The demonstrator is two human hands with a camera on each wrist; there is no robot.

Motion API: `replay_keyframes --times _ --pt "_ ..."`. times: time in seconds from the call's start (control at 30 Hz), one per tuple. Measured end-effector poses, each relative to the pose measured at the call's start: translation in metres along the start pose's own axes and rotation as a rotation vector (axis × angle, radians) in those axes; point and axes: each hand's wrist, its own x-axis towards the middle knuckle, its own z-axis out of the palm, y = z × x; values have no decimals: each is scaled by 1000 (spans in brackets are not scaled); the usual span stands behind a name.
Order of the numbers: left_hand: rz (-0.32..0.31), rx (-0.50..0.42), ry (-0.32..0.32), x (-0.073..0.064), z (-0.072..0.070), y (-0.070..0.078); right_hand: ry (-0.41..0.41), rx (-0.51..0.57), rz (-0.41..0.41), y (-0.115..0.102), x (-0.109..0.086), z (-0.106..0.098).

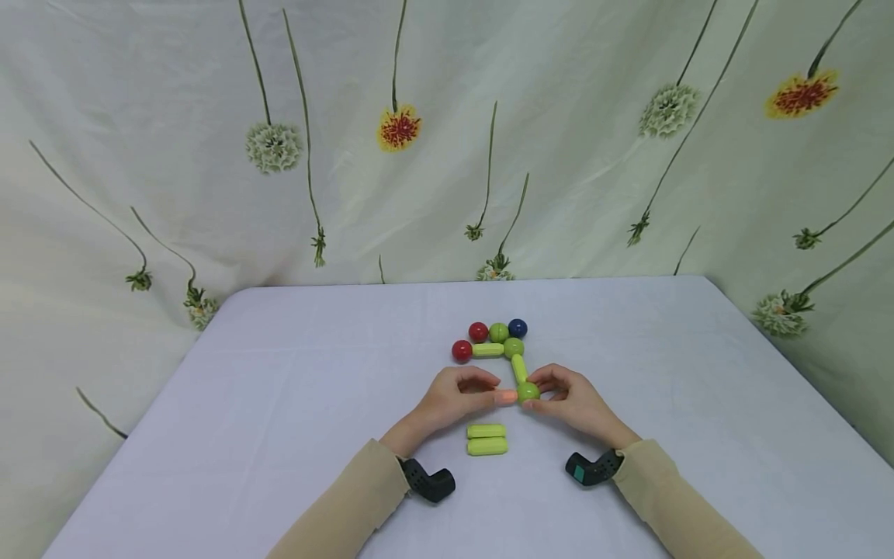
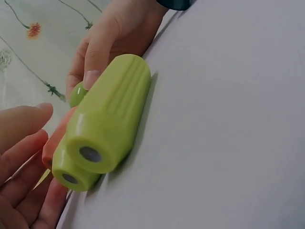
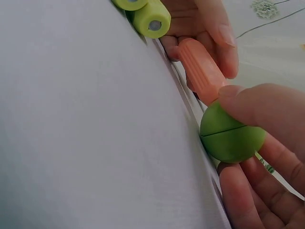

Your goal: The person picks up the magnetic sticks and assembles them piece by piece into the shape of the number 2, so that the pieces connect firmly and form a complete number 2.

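My right hand (image 1: 576,400) pinches a green ball (image 3: 231,136) between thumb and fingers. One end of an orange rod (image 3: 202,69) meets this ball on its left. My left hand (image 1: 454,396) is beside the orange rod, thumb and fingers spread apart around it; whether a finger touches it, I cannot tell. From the held ball a yellow-green rod (image 1: 519,369) runs back to another green ball (image 1: 514,348). A second yellow-green rod (image 1: 488,350) joins that ball to a red ball (image 1: 462,351).
Two loose yellow-green rods (image 1: 486,439) lie side by side in front of the hands, magnets showing in their ends. Behind the joined pieces sit a red ball (image 1: 478,332), a green ball (image 1: 499,332) and a blue ball (image 1: 518,328). A white cloth covers the table (image 1: 314,373).
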Motion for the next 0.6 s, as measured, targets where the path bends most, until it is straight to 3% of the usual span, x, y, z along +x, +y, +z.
replay_keyframes --times 0.17,0.33,0.5,0.6 --pt "-12 -6 36 6 -4 3 7 -20 8 -5 -1 1" --pt "27 1 95 11 -13 8 6 -31 -5 -25 -6 0" --pt "58 -15 266 22 -27 13 15 -33 8 -14 -4 2" --pt "33 28 378 35 -34 15 16 -27 10 -2 0 3"
